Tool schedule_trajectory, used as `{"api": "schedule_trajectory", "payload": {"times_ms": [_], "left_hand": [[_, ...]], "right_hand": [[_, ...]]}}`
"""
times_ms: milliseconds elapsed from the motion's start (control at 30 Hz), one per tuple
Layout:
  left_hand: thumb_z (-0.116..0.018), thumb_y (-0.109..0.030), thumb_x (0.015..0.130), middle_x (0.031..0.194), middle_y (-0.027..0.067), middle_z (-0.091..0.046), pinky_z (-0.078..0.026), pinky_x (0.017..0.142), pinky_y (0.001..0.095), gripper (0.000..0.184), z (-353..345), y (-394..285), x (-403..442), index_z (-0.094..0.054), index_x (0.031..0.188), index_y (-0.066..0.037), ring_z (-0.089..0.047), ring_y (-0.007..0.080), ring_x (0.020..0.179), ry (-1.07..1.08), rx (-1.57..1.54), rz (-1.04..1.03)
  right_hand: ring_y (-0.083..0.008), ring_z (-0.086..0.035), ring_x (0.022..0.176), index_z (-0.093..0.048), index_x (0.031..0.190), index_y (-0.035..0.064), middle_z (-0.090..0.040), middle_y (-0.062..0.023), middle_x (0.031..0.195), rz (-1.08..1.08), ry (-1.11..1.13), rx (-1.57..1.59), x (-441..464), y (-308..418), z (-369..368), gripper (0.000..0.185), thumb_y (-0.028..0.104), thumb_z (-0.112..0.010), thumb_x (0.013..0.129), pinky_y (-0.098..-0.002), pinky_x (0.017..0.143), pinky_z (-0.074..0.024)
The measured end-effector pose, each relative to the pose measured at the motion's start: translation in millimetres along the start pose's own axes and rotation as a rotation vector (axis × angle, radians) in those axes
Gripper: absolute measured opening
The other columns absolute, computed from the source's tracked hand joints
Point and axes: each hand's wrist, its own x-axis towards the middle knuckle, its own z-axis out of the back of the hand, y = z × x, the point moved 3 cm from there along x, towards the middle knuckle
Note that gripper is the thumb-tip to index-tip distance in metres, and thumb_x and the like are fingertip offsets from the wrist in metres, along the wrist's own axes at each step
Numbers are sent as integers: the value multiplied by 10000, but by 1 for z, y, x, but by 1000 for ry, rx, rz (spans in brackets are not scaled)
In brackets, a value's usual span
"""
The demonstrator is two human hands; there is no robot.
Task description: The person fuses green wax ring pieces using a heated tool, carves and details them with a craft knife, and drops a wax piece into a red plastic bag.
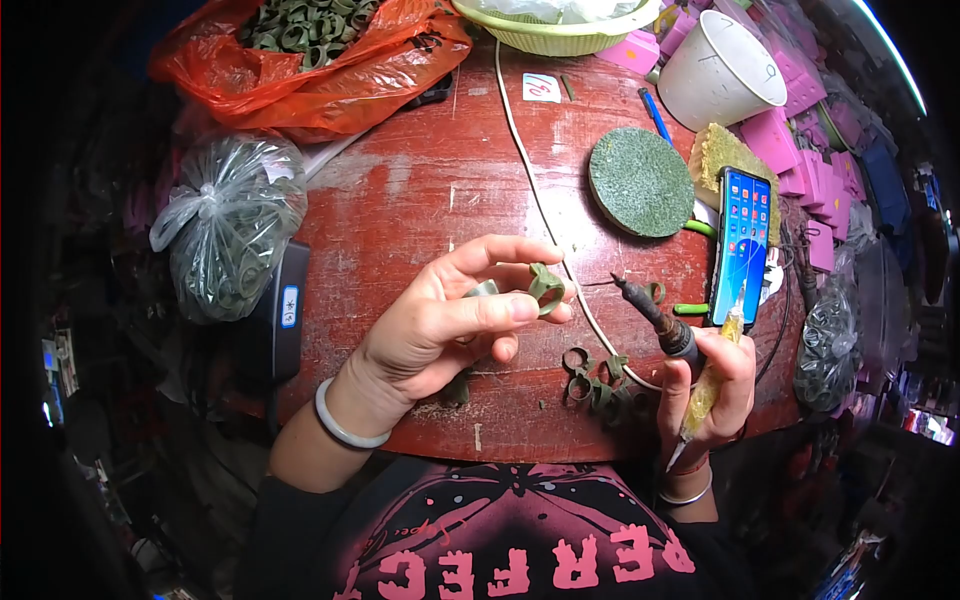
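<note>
The left hand (pixel 430 325) pinches one green ring (pixel 547 288) at its three o'clock, while the right hand (pixel 724 392) grips one dark tool (pixel 668 328) and one yellow-handled tool (pixel 705 395), one phone (pixel 743 235) at that hand's twelve.

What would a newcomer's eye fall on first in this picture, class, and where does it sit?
Probably the orange-red plastic bag of green rings at the upper left, then the lit phone on the right. Nearer the middle, the left hand holds a single green ring, while the right hand grips a dark pointed tool, its tip apart from that ring.
</note>
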Motion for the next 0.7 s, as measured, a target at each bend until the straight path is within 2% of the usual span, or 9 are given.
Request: {"api": "schedule_trajectory", "payload": {"times_ms": [133, 500, 700], "left_hand": [[-551, -8, 872, 1124, 205, -611, -478, 555, 166, 431, 1, -1, -1, -465, 1293, 24, -625, 212, 1016, 10, -26, 29], [-534, -12, 876, 1127, 204, -607, -480, 553, 164, 449, 0, -1, -1, -436, 1309, 56, -623, 212, 1027, 19, -19, 55], [-536, -9, 873, 1117, 193, -605, -480, 551, 161, 446, -1, -1, -1, -440, 1303, 61, -611, 210, 1029, 20, -6, 59]], "right_hand": [[-235, -551, 705, -576, 1038, 6, -583, -126, 831, 19, 34, -35, 4, 5, -1, 359, 163, -768, 778, -315, 631, -454], [-244, -572, 730, -581, 1030, 0, -613, -118, 853, 42, 46, -45, 4, 6, -3, 363, 165, -774, 770, -325, 675, -470], [-234, -573, 719, -589, 1018, 1, -619, -112, 853, 51, 65, -63, 5, 6, -4, 360, 163, -781, 760, -315, 658, -471]]}}
